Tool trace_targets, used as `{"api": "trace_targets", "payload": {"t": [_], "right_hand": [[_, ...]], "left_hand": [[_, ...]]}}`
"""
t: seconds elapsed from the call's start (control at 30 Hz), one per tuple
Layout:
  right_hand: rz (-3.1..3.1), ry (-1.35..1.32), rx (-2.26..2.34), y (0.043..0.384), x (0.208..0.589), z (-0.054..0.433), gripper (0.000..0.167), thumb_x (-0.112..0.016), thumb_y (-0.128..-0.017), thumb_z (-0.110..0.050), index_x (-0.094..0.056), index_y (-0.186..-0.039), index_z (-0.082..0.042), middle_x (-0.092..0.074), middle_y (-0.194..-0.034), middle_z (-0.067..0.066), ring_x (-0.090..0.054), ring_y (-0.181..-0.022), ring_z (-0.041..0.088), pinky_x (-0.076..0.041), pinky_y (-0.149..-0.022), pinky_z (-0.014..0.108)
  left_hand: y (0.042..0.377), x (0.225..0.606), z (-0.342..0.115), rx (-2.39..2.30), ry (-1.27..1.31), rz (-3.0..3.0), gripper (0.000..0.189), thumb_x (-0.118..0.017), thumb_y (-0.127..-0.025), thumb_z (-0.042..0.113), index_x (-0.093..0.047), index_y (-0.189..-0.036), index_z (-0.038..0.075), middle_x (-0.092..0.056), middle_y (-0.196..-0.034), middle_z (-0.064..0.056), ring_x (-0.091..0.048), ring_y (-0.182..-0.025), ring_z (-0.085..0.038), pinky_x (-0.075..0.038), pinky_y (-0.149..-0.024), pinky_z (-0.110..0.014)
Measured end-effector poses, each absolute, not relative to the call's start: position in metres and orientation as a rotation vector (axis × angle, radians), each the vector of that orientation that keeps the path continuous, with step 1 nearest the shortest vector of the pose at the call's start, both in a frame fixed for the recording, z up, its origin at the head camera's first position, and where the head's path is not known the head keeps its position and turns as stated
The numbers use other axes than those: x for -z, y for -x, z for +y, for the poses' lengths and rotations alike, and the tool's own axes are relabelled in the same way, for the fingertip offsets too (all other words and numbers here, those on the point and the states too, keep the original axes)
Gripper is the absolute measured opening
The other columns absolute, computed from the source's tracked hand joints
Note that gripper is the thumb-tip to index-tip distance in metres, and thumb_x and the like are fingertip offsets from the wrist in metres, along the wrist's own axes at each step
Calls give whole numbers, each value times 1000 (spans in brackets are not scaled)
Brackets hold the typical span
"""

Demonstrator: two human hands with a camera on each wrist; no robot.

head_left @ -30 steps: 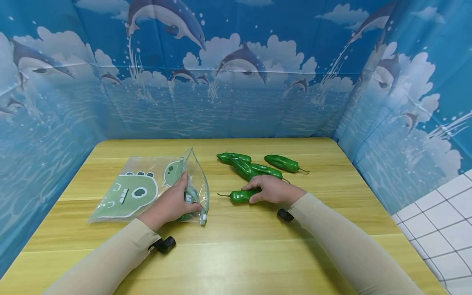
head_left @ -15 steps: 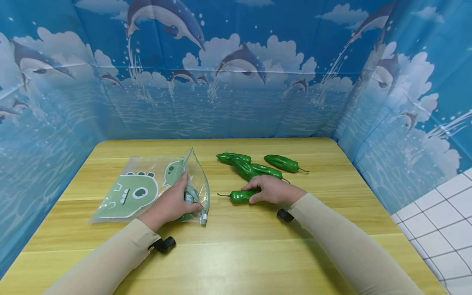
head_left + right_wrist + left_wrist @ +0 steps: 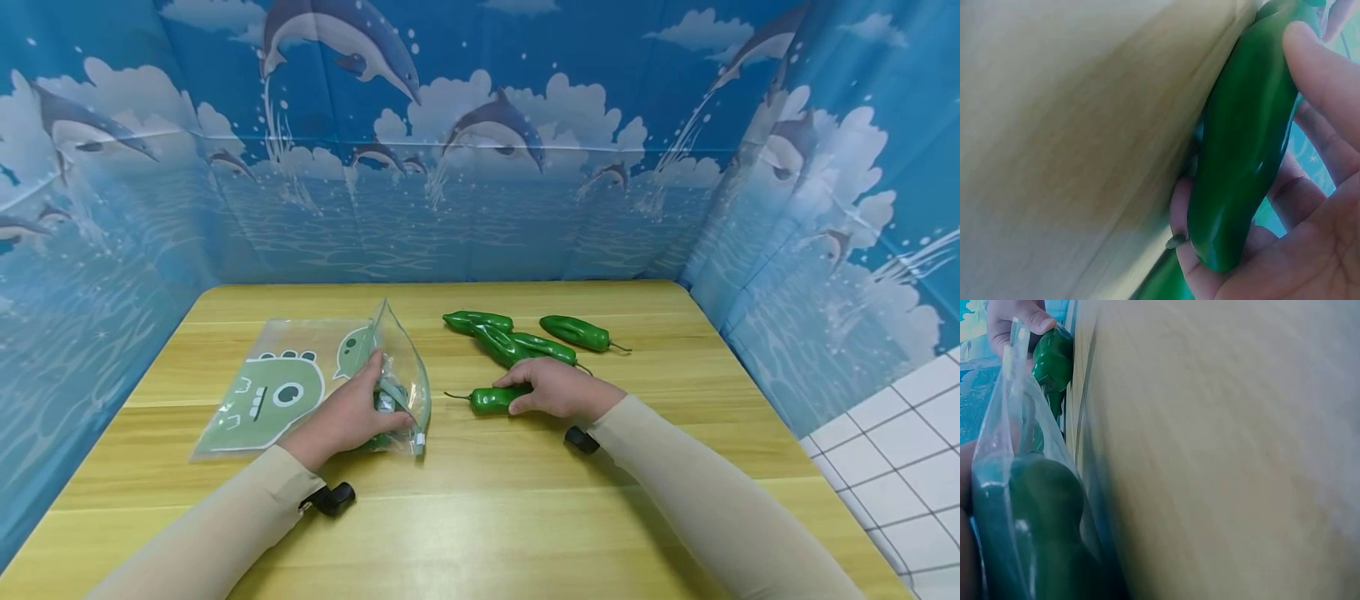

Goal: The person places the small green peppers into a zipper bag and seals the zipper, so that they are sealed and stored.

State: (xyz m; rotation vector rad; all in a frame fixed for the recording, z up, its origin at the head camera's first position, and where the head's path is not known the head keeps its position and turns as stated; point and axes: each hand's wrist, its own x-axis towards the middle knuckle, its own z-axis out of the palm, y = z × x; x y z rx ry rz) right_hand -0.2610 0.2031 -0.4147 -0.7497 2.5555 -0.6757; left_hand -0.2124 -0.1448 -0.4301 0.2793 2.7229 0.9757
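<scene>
My left hand grips a clear zip bag printed with a green cartoon monster, thumb and fingers spread at its mouth, which faces right. Through the plastic in the left wrist view shows a dark green pepper inside the bag. Right of the bag, my right hand holds a long glossy green pepper low over the table, its thin stem pointing left. In the right wrist view, thumb and fingers curl round this pepper; the palm hides part of it in the head view.
Behind my right hand, three green peppers lie bunched together. Another green pepper lies apart to their right. The wooden table is walled by a dolphin-print curtain, with white tiles at the right.
The bag has shifted slightly to the right at its mouth and left end. My right hand keeps the pepper in nearly the same place.
</scene>
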Motion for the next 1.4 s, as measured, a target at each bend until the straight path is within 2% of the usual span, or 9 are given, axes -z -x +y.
{"api": "trace_targets", "payload": {"t": [0.43,0.63,0.9,1.17,1.4], "right_hand": [[2564,839,672,260,418,203,45,-79,-97,-31,-70,-140,-24,-65,-141,-1,-60,-134,24,-51,-112,46],[2567,881,717,258,416,201,46,-75,-99,-31,-68,-143,-21,-64,-144,1,-59,-138,25,-50,-113,48],[2619,906,769,257,414,197,46,-74,-100,-31,-67,-144,-20,-65,-142,1,-61,-132,23,-53,-108,46],[2669,860,845,256,409,192,47,-71,-102,-33,-64,-146,-21,-63,-142,1,-63,-118,18,-53,-92,40],[2722,865,804,255,401,184,47,-70,-102,-34,-64,-147,-20,-64,-141,3,-62,-87,12,-51,-82,38]], "left_hand": [[211,430,-146,-963,-308,2717,129,-80,-88,57,8,-170,11,0,-179,-12,-18,-162,-40,-29,-126,-62],[211,430,-146,-938,-324,2724,126,-75,-90,63,8,-170,12,6,-178,-8,-13,-163,-39,-26,-127,-62],[209,429,-146,-927,-326,2750,125,-70,-91,68,9,-170,12,4,-178,-10,-16,-161,-44,-28,-126,-64],[209,429,-143,-934,-319,2781,125,-74,-91,64,7,-170,12,-1,-178,-12,-20,-160,-45,-30,-125,-64],[207,427,-141,-929,-343,2804,126,-76,-90,62,8,-170,13,-1,-178,-11,-18,-161,-44,-29,-125,-65]]}}
